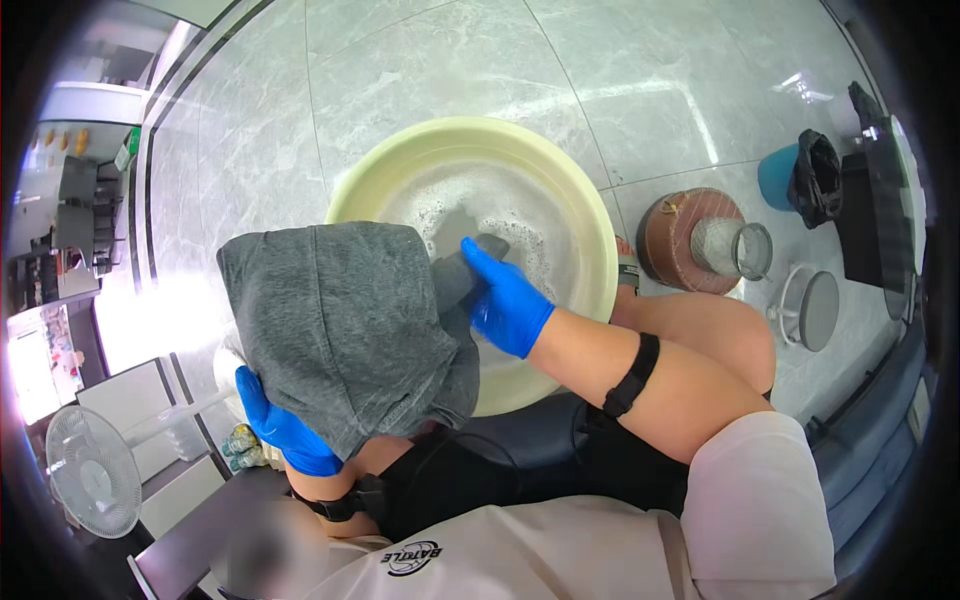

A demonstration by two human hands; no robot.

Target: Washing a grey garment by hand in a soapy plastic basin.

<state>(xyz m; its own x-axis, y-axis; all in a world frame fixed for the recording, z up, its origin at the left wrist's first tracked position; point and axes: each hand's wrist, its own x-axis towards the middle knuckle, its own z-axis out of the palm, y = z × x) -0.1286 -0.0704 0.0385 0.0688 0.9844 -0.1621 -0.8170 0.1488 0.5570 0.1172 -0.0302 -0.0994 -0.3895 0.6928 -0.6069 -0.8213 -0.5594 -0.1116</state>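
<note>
A grey fabric garment [340, 320] hangs spread over the left side of a pale yellow basin [605, 290], hiding part of its rim. White suds float on the soapy water [550, 225] inside. My left hand [285, 425], in a blue glove, grips the garment's lower left edge; most of its fingers are hidden beneath the cloth. Also gloved in blue, my right hand [510, 310] is closed around a bunched end of the garment above the water, thumb pointing up. The exact kind of garment cannot be made out.
Right of the basin stand a reddish-brown round stool or drum [665, 240] with a wire-mesh container [720, 247], a small round grey-topped stool [815, 310] and a blue bin [778, 180] with a black liner. A white fan [95, 470] is at the lower left.
</note>
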